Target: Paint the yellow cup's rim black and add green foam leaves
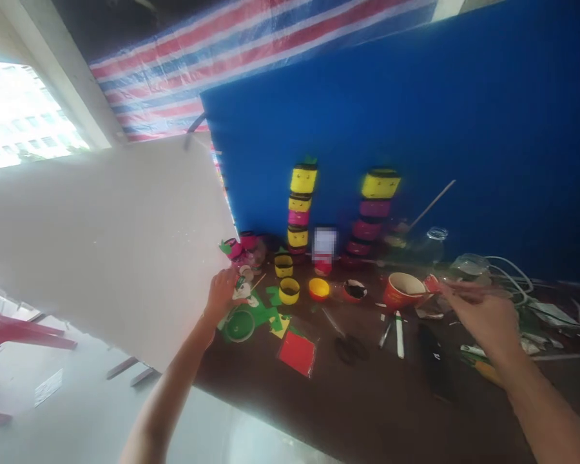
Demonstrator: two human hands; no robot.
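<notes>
At the table's left side, my left hand closes its fingers around a small white-and-green object, whose kind is blurred. Just below it sits a round green-rimmed clear lid or tub beside green paper scraps. On the right, my right hand pinches a small red piece, apparently paper or card, close to the rim of a red paper cup. Yellow rings, a yellow-and-red cup and a red cup with a dark inside stand between my hands.
Stacked yellow-and-magenta figures stand against the blue board. Scissors, a green-and-white marker, a red paper packet and a dark long object lie in front. A glass jar and white cables are at right.
</notes>
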